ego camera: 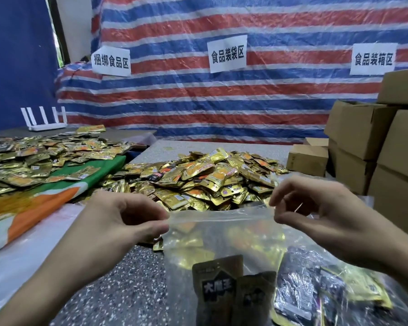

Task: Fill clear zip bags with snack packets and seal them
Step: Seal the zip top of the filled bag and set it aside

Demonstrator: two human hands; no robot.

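At 9 o'clock there's a spread of gold packets on a green-and-orange cloth, not in play. The left hand pinches the top left corner of the zip bag. The bag hangs centre toward 6 o'clock with a couple of dark packets inside. The right hand pinches the other corner with thumb and forefinger, its other fingers loosely curled. Looks like sealing time to me, though I can't tell if the strip's closed. Next I'd press along it. The main heap sits at 12 and the boxes at 3. Loose packets at 5 crowd the bag.
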